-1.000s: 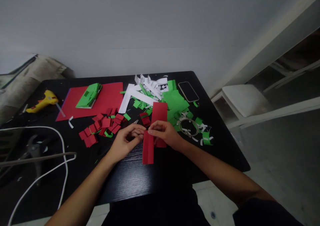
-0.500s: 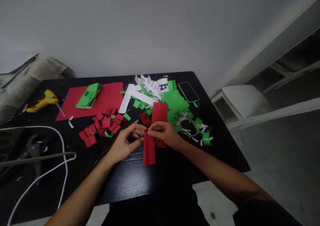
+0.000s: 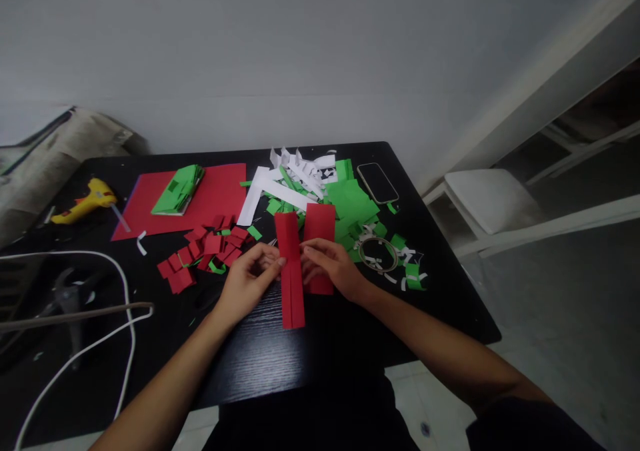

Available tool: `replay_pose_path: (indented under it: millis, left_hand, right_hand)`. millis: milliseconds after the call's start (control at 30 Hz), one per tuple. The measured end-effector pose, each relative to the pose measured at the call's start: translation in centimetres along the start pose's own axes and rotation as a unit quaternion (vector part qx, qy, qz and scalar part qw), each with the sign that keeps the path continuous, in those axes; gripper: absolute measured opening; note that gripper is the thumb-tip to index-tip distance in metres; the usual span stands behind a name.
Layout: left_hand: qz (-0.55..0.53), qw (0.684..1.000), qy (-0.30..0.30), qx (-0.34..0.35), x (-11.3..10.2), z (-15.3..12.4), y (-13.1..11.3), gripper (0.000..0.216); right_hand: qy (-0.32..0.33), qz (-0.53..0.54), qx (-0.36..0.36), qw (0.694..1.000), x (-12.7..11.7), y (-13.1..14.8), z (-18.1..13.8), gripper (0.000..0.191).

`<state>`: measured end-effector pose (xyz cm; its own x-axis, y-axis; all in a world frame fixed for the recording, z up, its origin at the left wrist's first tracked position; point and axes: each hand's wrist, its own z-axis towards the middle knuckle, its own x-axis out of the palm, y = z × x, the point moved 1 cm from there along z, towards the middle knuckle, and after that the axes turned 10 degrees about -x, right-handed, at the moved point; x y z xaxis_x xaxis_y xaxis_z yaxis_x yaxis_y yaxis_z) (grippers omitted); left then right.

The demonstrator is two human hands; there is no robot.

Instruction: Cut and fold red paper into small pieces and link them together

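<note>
A long folded red paper strip (image 3: pixel 291 271) lies upright on the black table (image 3: pixel 260 358), its two long edges folded to the middle. My left hand (image 3: pixel 249 283) pinches its left edge and my right hand (image 3: pixel 333 268) presses its right edge, so both are closed on the strip. A second red paper strip (image 3: pixel 320 228) lies flat just behind my right hand. Small red paper squares (image 3: pixel 203 251) are scattered to the left of my left hand.
Green paper scraps (image 3: pixel 350 201) and white paper strips (image 3: pixel 280 184) are heaped at the back. A phone (image 3: pixel 377 182), a tape ring (image 3: pixel 377 253), a red sheet (image 3: pixel 220 191) with a green stack (image 3: pixel 179 190), a yellow glue gun (image 3: pixel 83 202) and a white cable (image 3: pixel 100 344) also lie there. A white chair (image 3: pixel 487 201) stands at the right.
The folded red strip has opened out longer and now reaches further back, above my fingers. Both hands have shifted to its sides; before, they pinched its top end.
</note>
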<state>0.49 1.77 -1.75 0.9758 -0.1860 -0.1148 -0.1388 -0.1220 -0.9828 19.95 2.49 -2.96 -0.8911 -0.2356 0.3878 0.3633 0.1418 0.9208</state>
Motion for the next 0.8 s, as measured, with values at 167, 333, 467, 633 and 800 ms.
replay_pose_path:
  millis: [167,333,467,633,800]
  left_hand:
    - [-0.053,0.998,-0.021,0.032,0.5,-0.2,0.2,0.026]
    - [0.01,0.997,-0.037,0.07,0.5,-0.8,-0.3,0.011]
    - [0.026,0.995,-0.04,0.088,0.4,-1.3,-0.8,0.009]
    - [0.019,0.991,-0.06,0.121,0.5,-1.7,-0.8,0.018]
    - [0.06,0.984,-0.09,0.143,0.3,-2.1,-0.7,0.019]
  right_hand:
    - [-0.042,-0.093,-0.072,0.992,0.3,-0.4,-0.6,0.037]
    - [-0.029,-0.16,-0.135,0.977,0.6,0.1,-1.2,0.021]
    - [-0.02,-0.218,-0.184,0.958,0.8,0.8,-1.7,0.016]
    - [-0.018,-0.263,-0.233,0.936,0.8,1.3,-2.1,0.019]
    - [0.001,-0.326,-0.298,0.897,0.8,1.8,-2.5,0.014]
